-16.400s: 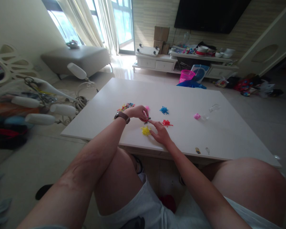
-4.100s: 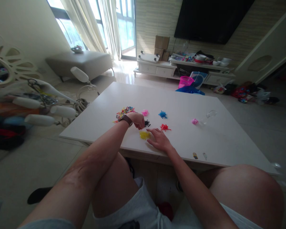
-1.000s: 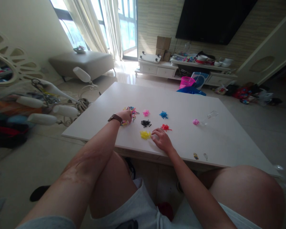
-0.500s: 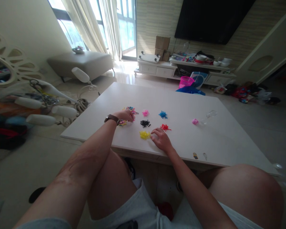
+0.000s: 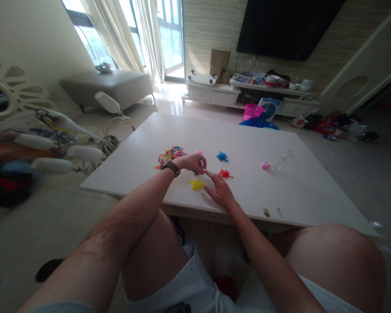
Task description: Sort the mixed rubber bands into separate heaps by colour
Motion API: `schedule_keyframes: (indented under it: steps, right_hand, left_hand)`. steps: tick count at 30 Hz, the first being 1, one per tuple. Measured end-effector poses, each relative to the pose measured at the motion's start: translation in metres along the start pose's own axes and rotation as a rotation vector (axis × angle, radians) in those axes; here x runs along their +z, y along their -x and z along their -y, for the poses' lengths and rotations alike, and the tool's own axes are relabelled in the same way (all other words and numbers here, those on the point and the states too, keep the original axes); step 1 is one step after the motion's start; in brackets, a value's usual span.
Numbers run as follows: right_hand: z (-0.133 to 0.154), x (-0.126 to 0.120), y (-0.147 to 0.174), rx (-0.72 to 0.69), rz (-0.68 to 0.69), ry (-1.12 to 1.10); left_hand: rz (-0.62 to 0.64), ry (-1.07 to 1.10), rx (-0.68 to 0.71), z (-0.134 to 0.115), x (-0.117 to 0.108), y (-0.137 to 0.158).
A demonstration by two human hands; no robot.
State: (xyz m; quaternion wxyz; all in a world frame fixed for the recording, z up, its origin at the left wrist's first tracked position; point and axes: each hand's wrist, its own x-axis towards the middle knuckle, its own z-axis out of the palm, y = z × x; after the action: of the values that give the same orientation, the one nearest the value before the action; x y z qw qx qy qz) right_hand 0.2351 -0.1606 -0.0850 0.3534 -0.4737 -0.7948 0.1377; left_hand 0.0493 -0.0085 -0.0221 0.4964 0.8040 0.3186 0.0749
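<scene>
Sitting among six piles [image 5: 197, 185] are one curled left hand [image 5: 194, 162], grip unclear, and one spread right hand [image 5: 220, 189].

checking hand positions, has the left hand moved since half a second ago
Yes, to the right: the left hand has gone from the mixed pile to just beyond the yellow pile, which has stayed put.

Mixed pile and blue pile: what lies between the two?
In the head view, the left hand and, partly hidden behind it, the pink pile lie between the mixed pile and the blue pile.
</scene>
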Motion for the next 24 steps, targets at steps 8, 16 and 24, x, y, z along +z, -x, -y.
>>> schedule_keyframes:
  steps: [8,16,24]
  right_hand:
    - [-0.003,0.003,0.001,0.044,-0.052,-0.026]
    - [-0.003,0.004,0.001,0.039,-0.07,-0.018]
    - [-0.003,0.005,0.001,0.057,-0.09,-0.047]
  left_hand:
    - [-0.056,-0.04,0.086,0.001,0.003,-0.012]
    - [-0.043,0.037,0.098,0.002,-0.001,-0.007]
    - [0.009,0.118,0.072,0.01,-0.004,-0.005]
